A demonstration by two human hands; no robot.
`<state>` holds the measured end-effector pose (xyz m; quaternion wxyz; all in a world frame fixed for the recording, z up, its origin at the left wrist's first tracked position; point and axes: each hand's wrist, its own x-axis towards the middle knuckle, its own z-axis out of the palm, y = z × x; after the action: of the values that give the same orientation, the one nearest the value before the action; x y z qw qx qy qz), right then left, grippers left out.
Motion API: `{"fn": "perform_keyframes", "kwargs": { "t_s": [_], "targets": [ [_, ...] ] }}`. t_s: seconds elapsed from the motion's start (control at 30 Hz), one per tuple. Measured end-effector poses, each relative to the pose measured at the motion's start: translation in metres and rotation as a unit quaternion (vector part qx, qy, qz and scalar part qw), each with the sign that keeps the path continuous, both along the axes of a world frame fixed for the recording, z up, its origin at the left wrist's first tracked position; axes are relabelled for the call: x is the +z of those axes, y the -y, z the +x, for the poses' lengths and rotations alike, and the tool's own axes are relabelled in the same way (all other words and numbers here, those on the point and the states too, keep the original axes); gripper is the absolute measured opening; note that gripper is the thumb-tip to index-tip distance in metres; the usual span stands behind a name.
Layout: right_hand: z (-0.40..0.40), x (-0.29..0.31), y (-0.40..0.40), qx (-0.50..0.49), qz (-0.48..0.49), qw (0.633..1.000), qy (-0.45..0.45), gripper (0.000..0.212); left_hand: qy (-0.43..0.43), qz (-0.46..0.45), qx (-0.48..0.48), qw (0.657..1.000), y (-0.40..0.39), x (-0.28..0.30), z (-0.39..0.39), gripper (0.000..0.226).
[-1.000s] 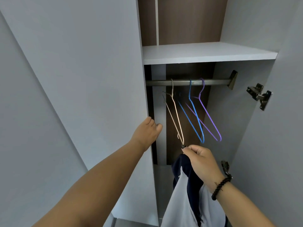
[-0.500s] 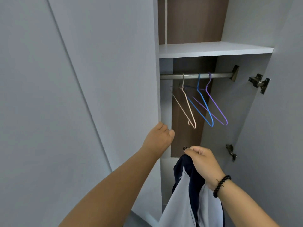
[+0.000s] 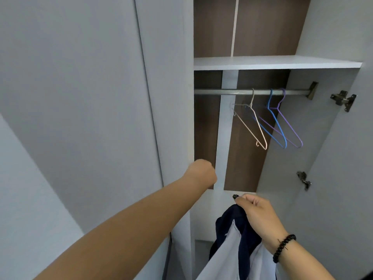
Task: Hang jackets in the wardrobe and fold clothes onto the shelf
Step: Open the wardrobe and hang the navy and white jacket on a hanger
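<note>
My right hand (image 3: 256,217) pinches the top of a navy and white jacket (image 3: 232,249), which hangs down below it in front of the open wardrobe. My left hand (image 3: 201,174) grips the edge of the left wardrobe door (image 3: 171,118), with its fingers curled out of sight behind that edge. Inside, a metal rail (image 3: 222,91) carries three bare wire hangers: a beige hanger (image 3: 252,126), a blue hanger (image 3: 276,126) and a purple hanger (image 3: 288,126). A white shelf (image 3: 272,62) lies above the rail.
The right door (image 3: 343,178) stands open, with its hinges (image 3: 343,100) showing. Brown back panels line the wardrobe interior. A closed grey door panel (image 3: 70,118) fills the left of the view.
My left hand has pulled the left door further open, and its fingers have curled behind the edge. More of the rail shows on the left. My right hand still holds the jacket low.
</note>
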<state>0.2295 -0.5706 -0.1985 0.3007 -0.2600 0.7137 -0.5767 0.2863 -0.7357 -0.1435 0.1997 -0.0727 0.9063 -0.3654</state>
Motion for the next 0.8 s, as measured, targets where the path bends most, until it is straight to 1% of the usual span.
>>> {"fn": "perform_keyframes", "kwargs": {
  "t_s": [0.03,0.1,0.17,0.23,0.3,0.43,0.53,0.63,0.67,0.73,0.8],
  "targets": [
    [0.003,-0.001,0.001,0.003,0.003,1.000,-0.005,0.050,0.018,0.007,0.020,1.000,0.004,-0.001,0.009,0.019],
    [0.007,-0.002,0.004,0.010,0.006,1.000,-0.016,0.048,0.052,-0.011,0.053,0.997,0.014,-0.007,0.028,0.025],
    [0.012,-0.004,0.006,0.018,0.009,0.999,-0.026,0.045,0.080,-0.035,0.112,0.990,0.022,-0.011,0.045,0.037],
    [0.017,-0.006,0.009,0.033,0.011,0.999,-0.037,0.045,0.086,-0.041,0.179,0.979,0.029,-0.014,0.060,0.047],
    [0.022,-0.006,0.014,0.050,0.011,0.998,-0.047,0.047,0.091,-0.038,0.204,0.974,0.037,-0.012,0.076,0.046],
    [0.032,-0.005,0.023,0.079,0.008,0.995,-0.065,0.048,0.116,-0.038,0.159,0.980,0.059,-0.011,0.115,0.019],
    [0.039,-0.004,0.028,0.103,0.012,0.992,-0.074,0.045,0.124,-0.045,0.146,0.980,0.073,-0.014,0.136,0.019],
    [0.042,-0.005,0.033,0.119,0.013,0.990,-0.074,0.042,0.109,-0.068,0.137,0.982,0.083,-0.020,0.150,0.038],
    [0.043,-0.005,0.034,0.123,0.013,0.990,-0.075,0.042,0.101,-0.071,0.129,0.984,0.084,-0.021,0.153,0.040],
    [0.043,-0.005,0.037,0.126,0.014,0.989,-0.079,0.043,0.095,-0.080,0.126,0.984,0.086,-0.023,0.155,0.041],
    [0.042,-0.006,0.039,0.129,0.019,0.988,-0.087,0.046,0.092,-0.076,0.144,0.982,0.084,-0.024,0.153,0.038]
  ]
}}
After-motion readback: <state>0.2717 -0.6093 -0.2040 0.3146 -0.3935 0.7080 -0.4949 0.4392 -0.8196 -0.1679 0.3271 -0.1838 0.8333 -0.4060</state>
